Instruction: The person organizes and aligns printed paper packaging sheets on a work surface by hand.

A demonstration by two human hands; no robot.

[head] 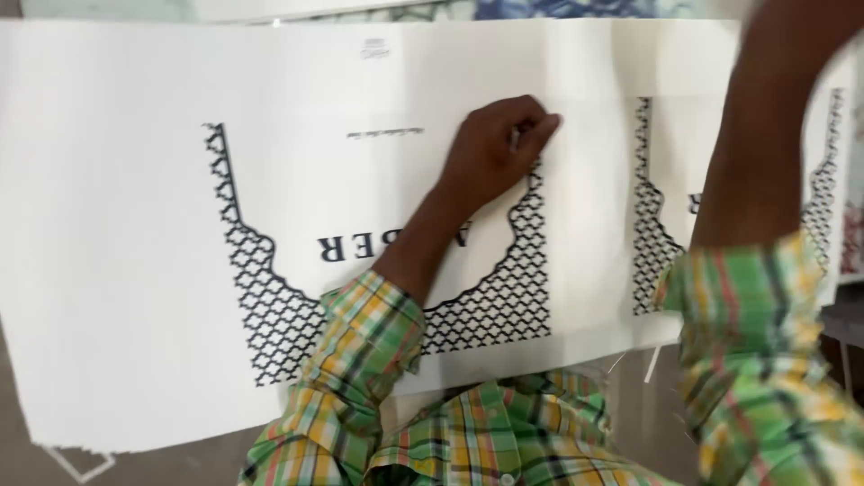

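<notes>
left hand [499, 148] | fingers curled, pressing white printed sheet [135, 225]

floor: brown-grey surface [648, 414] showing below the sheet's lower edge
scraps: thin white paper slivers [650, 362] lying on the floor
fabric: blue and white patterned cloth [576, 7] along the top edge

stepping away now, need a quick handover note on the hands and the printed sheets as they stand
Left hand: fingers curled, pressing on the big white printed sheet, beside its black lattice arch pattern.
Right hand: raised out of the top of the frame; only its forearm and plaid sleeve show, blurred.
A second sheet with the same pattern lies under the first sheet's right edge.
Done and left: cannot tell from this view.
</notes>
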